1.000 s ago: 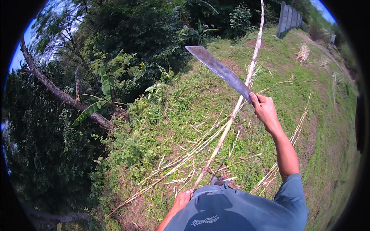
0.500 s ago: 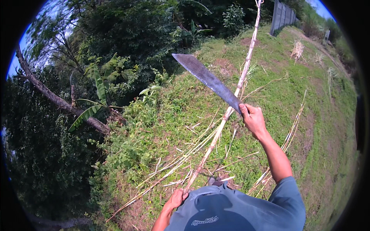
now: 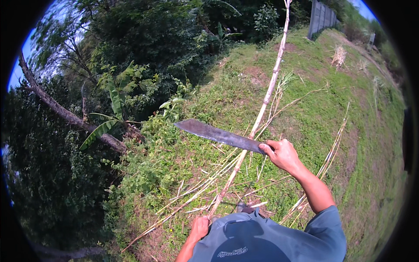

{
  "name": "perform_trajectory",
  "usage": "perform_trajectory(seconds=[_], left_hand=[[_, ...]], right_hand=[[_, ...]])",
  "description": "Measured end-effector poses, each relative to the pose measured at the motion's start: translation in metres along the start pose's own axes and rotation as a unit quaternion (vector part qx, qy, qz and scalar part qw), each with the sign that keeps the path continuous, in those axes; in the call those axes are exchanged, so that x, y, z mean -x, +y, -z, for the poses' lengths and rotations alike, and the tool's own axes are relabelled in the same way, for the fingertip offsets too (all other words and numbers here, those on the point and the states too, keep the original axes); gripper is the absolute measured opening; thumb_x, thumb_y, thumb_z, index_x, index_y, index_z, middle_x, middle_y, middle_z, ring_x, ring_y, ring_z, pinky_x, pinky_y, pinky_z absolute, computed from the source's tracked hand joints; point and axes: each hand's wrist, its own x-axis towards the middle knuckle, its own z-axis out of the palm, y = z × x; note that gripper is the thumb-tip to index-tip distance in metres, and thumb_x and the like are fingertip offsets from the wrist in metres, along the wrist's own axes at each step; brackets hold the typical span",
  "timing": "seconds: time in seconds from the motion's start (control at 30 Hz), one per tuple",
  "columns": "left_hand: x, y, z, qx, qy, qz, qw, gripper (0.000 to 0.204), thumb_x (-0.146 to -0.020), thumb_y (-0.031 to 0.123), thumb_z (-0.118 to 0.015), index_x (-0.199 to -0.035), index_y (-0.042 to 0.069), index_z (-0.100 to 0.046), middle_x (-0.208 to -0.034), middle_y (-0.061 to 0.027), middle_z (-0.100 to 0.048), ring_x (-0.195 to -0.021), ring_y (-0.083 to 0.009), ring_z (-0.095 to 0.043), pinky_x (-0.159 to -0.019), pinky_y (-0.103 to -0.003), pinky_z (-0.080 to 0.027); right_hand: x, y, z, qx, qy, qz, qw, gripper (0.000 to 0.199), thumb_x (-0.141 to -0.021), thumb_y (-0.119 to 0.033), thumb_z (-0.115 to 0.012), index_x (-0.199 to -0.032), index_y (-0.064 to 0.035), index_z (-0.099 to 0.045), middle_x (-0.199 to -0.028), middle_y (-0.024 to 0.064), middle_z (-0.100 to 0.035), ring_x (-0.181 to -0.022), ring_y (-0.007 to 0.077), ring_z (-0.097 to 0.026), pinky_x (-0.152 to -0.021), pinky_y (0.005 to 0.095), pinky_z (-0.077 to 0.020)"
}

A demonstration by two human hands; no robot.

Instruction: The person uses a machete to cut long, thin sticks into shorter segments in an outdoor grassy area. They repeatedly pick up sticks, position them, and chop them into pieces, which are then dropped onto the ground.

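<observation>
A long, pale, jointed stalk that looks like sugarcane (image 3: 271, 83) runs from my waist up and away to the top of the view. My left hand (image 3: 200, 227) is closed round its near end, beside my shirt. In my right hand (image 3: 281, 155), closed on the handle end, is a machete (image 3: 218, 135) with a broad dark blade pointing left. The blade crosses over the stalk a little past its middle; whether the two touch I cannot tell. The handle is mostly hidden by my fingers.
Cut dry stalks (image 3: 196, 185) lie scattered on the grass before me, and more (image 3: 325, 168) lie to the right. Dense trees and a leaning trunk (image 3: 65, 114) stand at the left. A grey wall (image 3: 322, 19) rises at the far right, near a dry grass clump (image 3: 339, 56).
The machete has come down and nearer along the stalk, its blade turning from slanting upward to nearly level. The stalk's far end has shifted slightly left. My left hand keeps its grip.
</observation>
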Motion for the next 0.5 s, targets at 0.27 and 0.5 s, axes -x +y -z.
perform_trajectory(seconds=[0.27, 0.5], left_hand=[[-0.016, -0.024, -0.015, -0.002, 0.0, -0.02, 1.0, 0.049, -0.096, 0.036, -0.033, -0.067, 0.002, -0.053, -0.057, -0.0175, -0.049, -0.052, -0.0357, -0.046, -0.056, -0.045, -0.037], [-0.042, 0.008, -0.024, 0.03, 0.038, 0.036, 0.998, 0.039, -0.089, 0.034, -0.064, -0.068, 0.003, -0.052, -0.054, -0.0097, -0.044, -0.049, -0.0211, -0.043, -0.049, -0.036, -0.036]], right_hand=[[-0.039, 0.029, 0.019, -0.06, 0.11, -0.091, 0.988, 0.049, -0.094, -0.048, -0.05, -0.08, -0.0051, -0.068, -0.056, 0.0202, -0.057, -0.052, 0.0382, -0.059, -0.052, 0.047, -0.0454], [-0.024, 0.052, -0.027, -0.041, 0.069, 0.06, 0.995, 0.043, -0.091, -0.046, -0.055, -0.075, -0.0079, -0.065, -0.055, 0.0164, -0.057, -0.051, 0.0374, -0.057, -0.047, 0.0467, -0.0441]])
